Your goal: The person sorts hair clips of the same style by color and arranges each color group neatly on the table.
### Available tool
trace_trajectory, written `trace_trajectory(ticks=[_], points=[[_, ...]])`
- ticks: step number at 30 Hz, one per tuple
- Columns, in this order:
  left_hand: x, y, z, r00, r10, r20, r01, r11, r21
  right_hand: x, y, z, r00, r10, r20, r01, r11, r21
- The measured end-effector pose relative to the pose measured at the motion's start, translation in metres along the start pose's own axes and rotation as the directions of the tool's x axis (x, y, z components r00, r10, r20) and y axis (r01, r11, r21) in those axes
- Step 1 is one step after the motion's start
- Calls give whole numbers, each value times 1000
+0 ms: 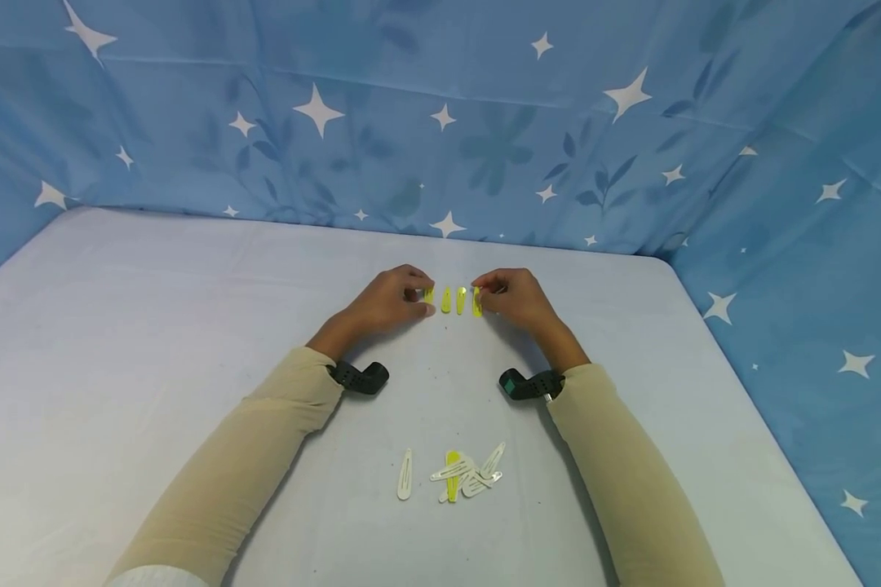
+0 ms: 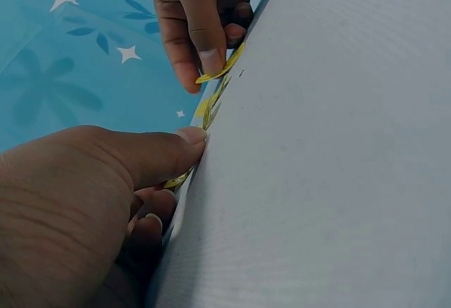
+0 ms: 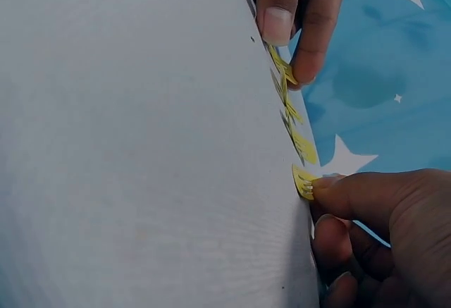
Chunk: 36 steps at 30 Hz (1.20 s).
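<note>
Four-sided framing aside, several yellow snap hair clips stand in a short row near the table's far edge. My left hand [image 1: 392, 300] holds the leftmost yellow hair clip [image 3: 280, 63] by its ends, between thumb and finger. At the row's other end, my right hand [image 1: 517, 300] pinches the rightmost yellow hair clip [image 3: 303, 182]. Two more clips, a yellow one [image 1: 446, 300] and another beside it [image 1: 461, 300], lie between the hands, untouched. In the left wrist view, the left thumb partly hides the clip in that hand.
Nearer the person is a loose pile of white hair clips [image 1: 474, 481] with a yellow clip [image 1: 452, 489] among them. One white clip [image 1: 405, 474] lies apart to the left. A blue star-patterned curtain [image 1: 440, 163] hangs behind the white table [image 1: 191, 326].
</note>
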<state>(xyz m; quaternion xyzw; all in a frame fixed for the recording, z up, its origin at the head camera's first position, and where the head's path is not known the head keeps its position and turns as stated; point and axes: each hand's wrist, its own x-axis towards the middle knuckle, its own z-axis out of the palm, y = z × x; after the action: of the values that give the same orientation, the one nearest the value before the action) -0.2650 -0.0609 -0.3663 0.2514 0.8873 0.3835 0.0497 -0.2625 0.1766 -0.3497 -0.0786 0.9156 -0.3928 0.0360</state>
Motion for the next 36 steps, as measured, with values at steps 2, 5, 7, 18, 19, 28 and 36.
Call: trace_trajectory(ticks=[2,5,7,18,19,28,36], points=[[0,2,-1,1000,2,-1,-2,1000,-2,0,1,-2,1000,-9,-11,9,1000,-5],[1,3,-1,1000,7,0,-7,1000,-3,-2,2,-6,999,-9,-38,10,1000,9],[1,3,-2,1000,13,3,-13,1000,-3,-3,3,-7,999,-12,-50,13,1000,18],[1,2,0,1000,11,0,-11,1000,-5,-4,3,-4,999,-14,-44,13,1000,-17],[1,2,0,1000,15,1,-15,1000,-4,-4,3,-4,999,-13,-40,12,1000,-16],[-1,0,0,1000,11,-4,-11,1000,10,-5,2,-5,1000,-19,-18,19,1000,-8],[-1,1,1,1000,13,-5,-13,1000,9,-7,2,-8,999,48,-4,-48,999,-4]])
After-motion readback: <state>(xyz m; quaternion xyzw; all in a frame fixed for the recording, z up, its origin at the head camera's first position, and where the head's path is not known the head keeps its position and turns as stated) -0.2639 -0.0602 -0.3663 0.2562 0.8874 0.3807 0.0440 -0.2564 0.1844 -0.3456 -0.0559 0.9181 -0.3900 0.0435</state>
